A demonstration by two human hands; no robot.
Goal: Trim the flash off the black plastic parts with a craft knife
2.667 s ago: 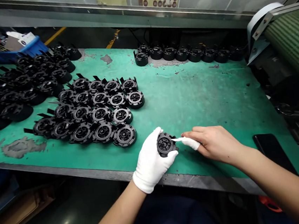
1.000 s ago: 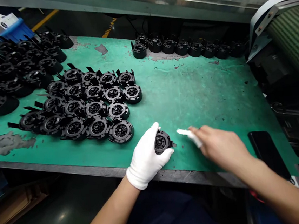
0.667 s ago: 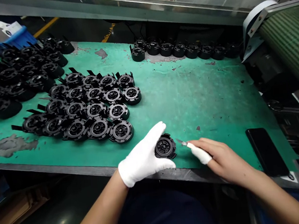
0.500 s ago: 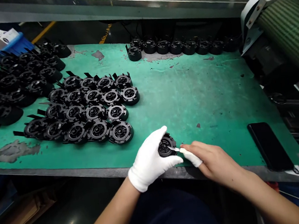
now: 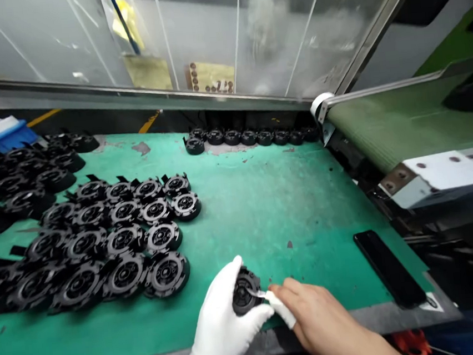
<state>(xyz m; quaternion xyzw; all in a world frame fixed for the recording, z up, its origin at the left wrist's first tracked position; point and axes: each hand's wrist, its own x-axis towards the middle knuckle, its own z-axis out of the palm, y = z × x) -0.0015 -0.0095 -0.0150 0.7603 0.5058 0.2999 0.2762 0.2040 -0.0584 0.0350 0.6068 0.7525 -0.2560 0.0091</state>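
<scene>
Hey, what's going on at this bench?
A person's gloved left hand holds a round black part, while their right hand holds a thin blade-like tool up to its face. Similar black parts stand in rows to the left, and a phone lies to the right.

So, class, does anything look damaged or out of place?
Yes: the green mat has ragged grey patches towards the back, where its surface looks worn away. A small dark fleck marks it beyond the right hand; debris or wear, I can't tell.
</scene>
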